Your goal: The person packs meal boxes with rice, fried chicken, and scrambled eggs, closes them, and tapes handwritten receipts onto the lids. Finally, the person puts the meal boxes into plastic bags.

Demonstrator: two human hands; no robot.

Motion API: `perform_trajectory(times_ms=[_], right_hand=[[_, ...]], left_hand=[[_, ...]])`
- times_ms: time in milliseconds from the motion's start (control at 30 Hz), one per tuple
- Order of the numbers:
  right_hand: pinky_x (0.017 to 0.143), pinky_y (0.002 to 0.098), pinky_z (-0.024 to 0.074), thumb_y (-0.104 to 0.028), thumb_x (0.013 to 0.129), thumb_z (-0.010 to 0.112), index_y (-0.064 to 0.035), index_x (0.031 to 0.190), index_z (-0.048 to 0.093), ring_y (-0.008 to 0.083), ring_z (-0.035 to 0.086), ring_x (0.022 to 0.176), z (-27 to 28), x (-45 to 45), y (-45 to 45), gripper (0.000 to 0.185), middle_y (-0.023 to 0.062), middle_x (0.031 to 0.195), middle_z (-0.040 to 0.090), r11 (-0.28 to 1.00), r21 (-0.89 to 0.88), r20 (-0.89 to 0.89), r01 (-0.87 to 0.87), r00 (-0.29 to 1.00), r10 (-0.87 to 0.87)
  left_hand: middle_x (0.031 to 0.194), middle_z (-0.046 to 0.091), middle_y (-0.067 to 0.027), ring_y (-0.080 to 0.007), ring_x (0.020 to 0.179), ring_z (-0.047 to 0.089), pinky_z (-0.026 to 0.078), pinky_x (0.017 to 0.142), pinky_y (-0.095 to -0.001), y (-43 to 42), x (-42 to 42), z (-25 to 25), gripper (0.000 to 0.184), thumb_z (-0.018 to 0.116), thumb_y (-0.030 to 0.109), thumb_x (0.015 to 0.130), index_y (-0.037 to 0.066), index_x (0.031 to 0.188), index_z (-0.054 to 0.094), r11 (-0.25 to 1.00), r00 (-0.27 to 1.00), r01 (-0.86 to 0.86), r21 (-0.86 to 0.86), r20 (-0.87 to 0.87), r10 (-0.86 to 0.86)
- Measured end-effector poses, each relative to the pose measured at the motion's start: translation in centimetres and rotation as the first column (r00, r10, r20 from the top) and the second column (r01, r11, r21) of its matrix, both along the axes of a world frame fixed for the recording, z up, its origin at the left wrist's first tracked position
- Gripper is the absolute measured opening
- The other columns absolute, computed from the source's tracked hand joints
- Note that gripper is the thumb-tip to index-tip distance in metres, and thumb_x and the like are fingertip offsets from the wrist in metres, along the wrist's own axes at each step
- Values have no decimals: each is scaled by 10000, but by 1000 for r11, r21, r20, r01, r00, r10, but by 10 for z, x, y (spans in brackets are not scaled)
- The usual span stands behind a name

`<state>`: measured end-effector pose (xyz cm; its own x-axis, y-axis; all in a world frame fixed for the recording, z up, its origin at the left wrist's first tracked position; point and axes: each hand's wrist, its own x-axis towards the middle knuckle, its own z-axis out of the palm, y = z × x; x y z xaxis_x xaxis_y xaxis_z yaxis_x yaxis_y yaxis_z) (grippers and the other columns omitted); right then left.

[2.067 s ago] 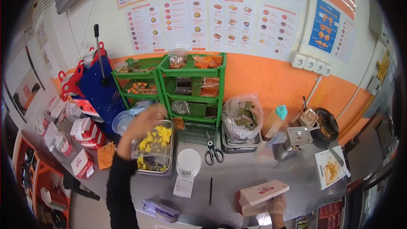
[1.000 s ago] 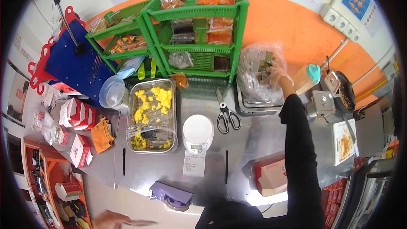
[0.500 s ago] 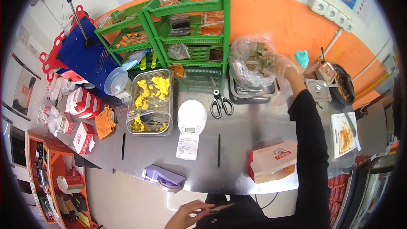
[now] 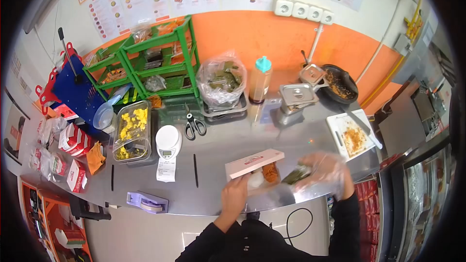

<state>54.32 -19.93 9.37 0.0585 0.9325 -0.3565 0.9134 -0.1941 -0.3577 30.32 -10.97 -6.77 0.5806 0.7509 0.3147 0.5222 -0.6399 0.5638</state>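
At the lower centre of the frame, the raised lid point(image 4: 255, 163) of a carton point(image 4: 263, 188) is held in the grip of the left hand point(image 4: 235, 195). Just to the right, a green leaf point(image 4: 297, 174) is pinched, blurred, by the plastic-covered right hand point(image 4: 329, 172). Orange-brown food point(image 4: 270, 172) is contained in the carton.

- Bright, fairly even light on the table point(image 4: 211, 184), whitening to glare along its front edge near the right hand point(image 4: 335, 174).
- Thin bright reflections on the floor point(image 4: 155, 230).
- Right hand and the leaf point(image 4: 297, 173) it holds are motion-blurred; left hand point(image 4: 235, 196) sharper.
- Wide-lens bowing; black, rounded corners.
- Receipt point(image 4: 166, 170) print too small to read.
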Motion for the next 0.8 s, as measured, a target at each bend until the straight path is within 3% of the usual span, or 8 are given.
perform_trajectory(times_ms=[33, 100, 167, 300, 467, 567, 667, 800], right_hand=[[968, 385, 425, -574, 761, 638, -49, 1222, 565, 326, 571, 1086, -4, -10, -4, 703, 225, 1156, 589, 991, -128, -83, 49, 995, -60], [962, 390, 428, -469, 783, 660, -35, 1227, 551, 332, 574, 1070, -32, -20, -10, 630, 236, 1120, 599, 998, -36, -299, 53, 952, -61], [817, 414, 469, -324, 793, 664, -45, 1017, 563, 345, 605, 937, -92, -26, -11, 372, 226, 974, 611, 951, 246, -361, 187, 928, -90], [592, 457, 460, -51, 784, 589, -56, 841, 486, 397, 593, 693, -138, -62, 9, 118, 212, 727, 570, 684, 631, -255, 366, 930, -263], [587, 511, 421, -56, 824, 535, -29, 848, 446, 433, 555, 675, -167, -78, 32, 96, 217, 714, 548, 569, 693, -408, 443, 891, -197], [610, 509, 422, -43, 792, 543, -30, 871, 472, 427, 561, 702, -192, -72, 48, 108, 213, 732, 563, 638, 643, -436, 424, 887, -150], [635, 501, 425, -34, 769, 546, -41, 910, 500, 423, 568, 735, -205, -61, 61, 148, 218, 764, 581, 678, 674, -265, 295, 952, -150], [672, 477, 432, -65, 801, 548, -50, 883, 528, 402, 575, 759, -208, -54, 73, 85, 210, 786, 591, 654, 703, -302, 279, 950, -81]], left_hand=[[973, 653, -125, -300, 807, 637, 525, 676, -377, 2, 5, -9, 281, 527, 20, 796, 69, 1047, 643, 1000, 997, -21, -7, -75, 21], [967, 654, -142, -319, 812, 635, 520, 693, -398, 7, 16, -25, 264, 524, 15, 782, 50, 1015, 643, 996, 994, -39, 84, -95, 47], [946, 652, -144, -327, 838, 630, 512, 735, -421, 12, 25, -38, 253, 522, 27, 760, 33, 985, 637, 961, 999, -48, 273, 14, 46], [966, 645, -162, -341, 893, 615, 494, 789, -440, 17, 29, -66, 271, 544, 64, 735, 12, 987, 628, 999, 981, -30, -23, -194, 25], [960, 642, -185, -344, 897, 616, 482, 816, -446, 18, 30, -27, 301, 564, 111, 715, 17, 993, 630, 999, 998, -25, 24, -59, 27], [1012, 633, -188, -338, 893, 618, 475, 819, -462, 38, 34, -46, 320, 569, 138, 713, 42, 1014, 622, 997, 983, 38, -70, -177, -50], [1100, 610, -181, -314, 947, 606, 450, 865, -459, 53, 38, -41, 335, 557, 135, 721, 55, 1042, 608, 960, 917, 32, -279, -374, -140], [1144, 591, -181, -327, 1002, 583, 439, 881, -452, 53, 38, -36, 351, 539, 137, 743, 47, 1080, 583, 973, 889, 122, -197, -414, -196]])
